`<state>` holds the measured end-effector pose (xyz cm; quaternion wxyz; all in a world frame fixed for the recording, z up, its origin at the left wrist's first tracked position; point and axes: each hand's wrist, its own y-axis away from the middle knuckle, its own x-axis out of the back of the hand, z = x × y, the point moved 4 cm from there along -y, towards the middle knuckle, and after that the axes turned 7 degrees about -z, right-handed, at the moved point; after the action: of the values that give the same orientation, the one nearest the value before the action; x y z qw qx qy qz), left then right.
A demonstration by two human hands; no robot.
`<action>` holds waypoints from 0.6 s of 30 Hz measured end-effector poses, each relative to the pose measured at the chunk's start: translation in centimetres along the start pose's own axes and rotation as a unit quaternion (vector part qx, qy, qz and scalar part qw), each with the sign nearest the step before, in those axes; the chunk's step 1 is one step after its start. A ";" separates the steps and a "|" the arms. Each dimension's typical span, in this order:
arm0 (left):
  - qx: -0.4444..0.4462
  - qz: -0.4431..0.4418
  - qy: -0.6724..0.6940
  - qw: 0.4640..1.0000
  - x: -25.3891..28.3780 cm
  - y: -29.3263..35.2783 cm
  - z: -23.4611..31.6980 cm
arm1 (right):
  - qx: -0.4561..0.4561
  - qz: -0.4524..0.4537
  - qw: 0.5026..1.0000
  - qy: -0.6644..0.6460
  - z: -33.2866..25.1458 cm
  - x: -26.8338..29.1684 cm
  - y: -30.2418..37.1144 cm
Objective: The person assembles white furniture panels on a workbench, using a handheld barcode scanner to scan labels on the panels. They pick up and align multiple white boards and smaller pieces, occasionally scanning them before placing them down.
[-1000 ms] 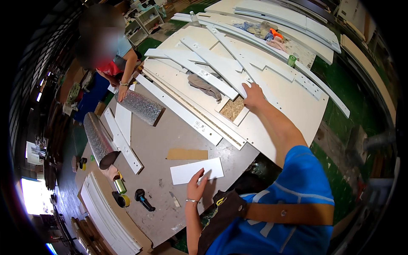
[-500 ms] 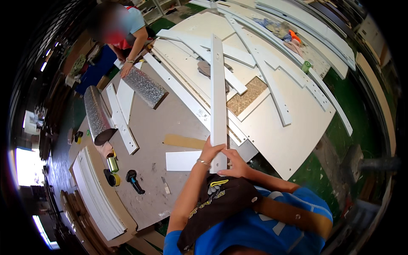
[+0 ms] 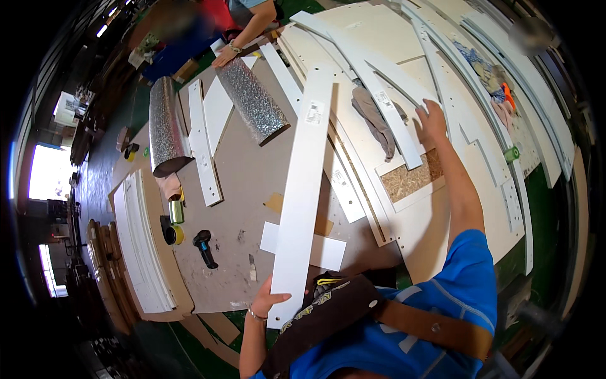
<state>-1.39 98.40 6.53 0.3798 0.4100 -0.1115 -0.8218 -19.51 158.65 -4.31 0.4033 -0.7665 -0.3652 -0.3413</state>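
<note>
A long white board (image 3: 303, 183) slants across the middle, with a small label near its far end. My left hand (image 3: 268, 300) is closed round its near end, thumb lying on the flat face. My right hand (image 3: 432, 120) is stretched out to the far right with fingers apart, by the end of a white strip (image 3: 401, 83) on the pile; whether it touches the strip I cannot tell. Close to that hand lie another labelled white strip (image 3: 379, 91), a grey-brown glove or cloth (image 3: 374, 120) and a bare chipboard patch (image 3: 410, 180).
Across the brown work table (image 3: 233, 189), a co-worker's hand (image 3: 226, 55) rests on a silver wrapped roll (image 3: 252, 101). A second silver roll (image 3: 167, 126), a black-and-blue cordless tool (image 3: 205, 249), yellow tape (image 3: 173, 235) and stacked white panels (image 3: 144, 246) lie to the left.
My right hand has let go of the white board and reached out to the far right. My left hand now holds the board alone, lower and further left. The view has shifted.
</note>
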 end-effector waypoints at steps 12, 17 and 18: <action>-0.059 0.087 0.068 0.992 1.5 3.5 -2.6 | -0.102 -0.191 0.976 -0.033 -1.2 -11.3 -2.7; -0.115 0.119 -0.017 0.986 3.9 5.1 -5.7 | -0.113 -0.229 0.951 -0.177 -1.3 -6.6 0.7; -0.119 0.117 0.024 0.986 4.1 5.7 -6.5 | -0.161 -0.260 0.925 -0.225 -3.4 -5.1 2.0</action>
<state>5.02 92.38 2.76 0.5221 0.3657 -0.0508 -0.7688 -21.19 153.41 -7.68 0.0791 -0.7555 -0.5731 -0.3074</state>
